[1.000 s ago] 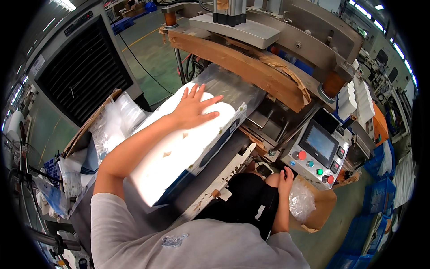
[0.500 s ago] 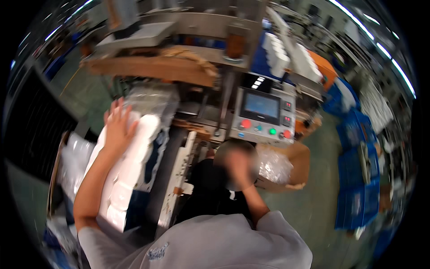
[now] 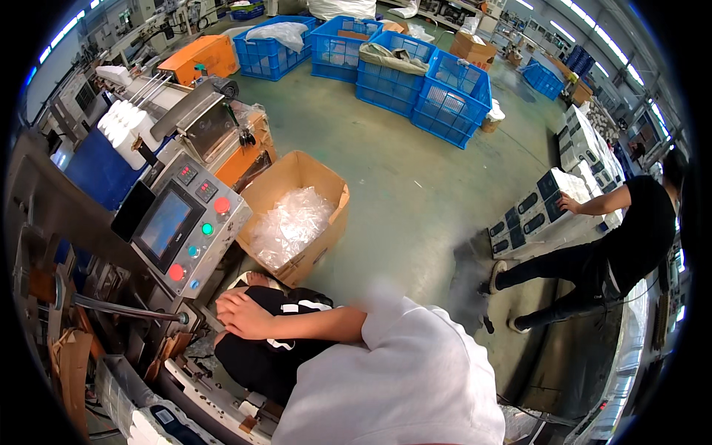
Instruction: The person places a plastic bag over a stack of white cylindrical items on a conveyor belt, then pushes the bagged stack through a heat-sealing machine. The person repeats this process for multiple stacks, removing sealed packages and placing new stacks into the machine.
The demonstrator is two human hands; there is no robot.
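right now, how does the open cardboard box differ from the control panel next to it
The cardboard box is brown; the control panel is grey, with coloured buttons.
The box is open on top and holds clear plastic; the panel shows a lit screen on its face.
The box stands on the floor; the panel is raised above it.
Both are near the right hand.

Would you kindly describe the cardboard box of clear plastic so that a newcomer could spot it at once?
Find the grey control panel on the left. Just right of it, beyond the right hand, is an open brown cardboard box. Its crumpled clear plastic sets it apart from the blue crates farther back.
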